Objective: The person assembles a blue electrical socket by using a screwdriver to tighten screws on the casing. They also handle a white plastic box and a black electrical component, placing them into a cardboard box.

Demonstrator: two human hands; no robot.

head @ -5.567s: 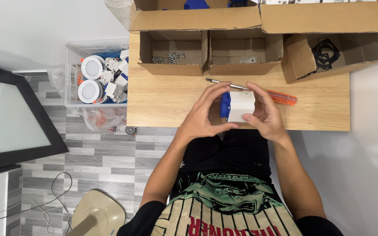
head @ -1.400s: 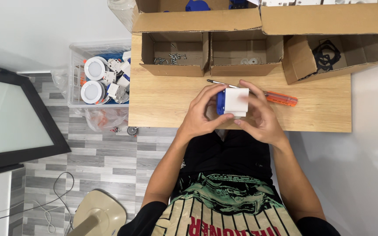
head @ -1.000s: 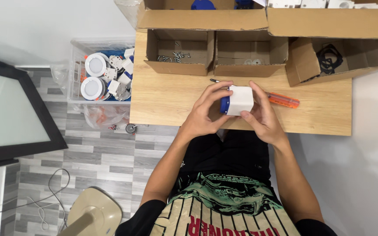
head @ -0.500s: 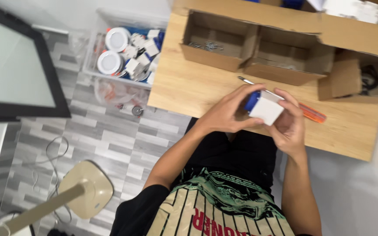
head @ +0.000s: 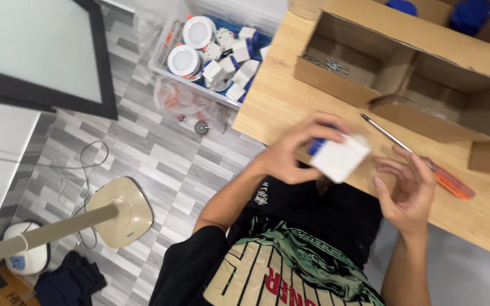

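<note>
The left hand [head: 290,156] gripped the white-and-blue block [head: 338,157] above the tabletop [head: 273,102] edge; the right hand [head: 406,187], released and empty, hovered just beside its right side.

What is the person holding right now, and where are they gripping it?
The left hand holds a small white box with a blue part, gripping it by its left end, fingers over the top. The right hand is open beside it, not touching it.
</note>
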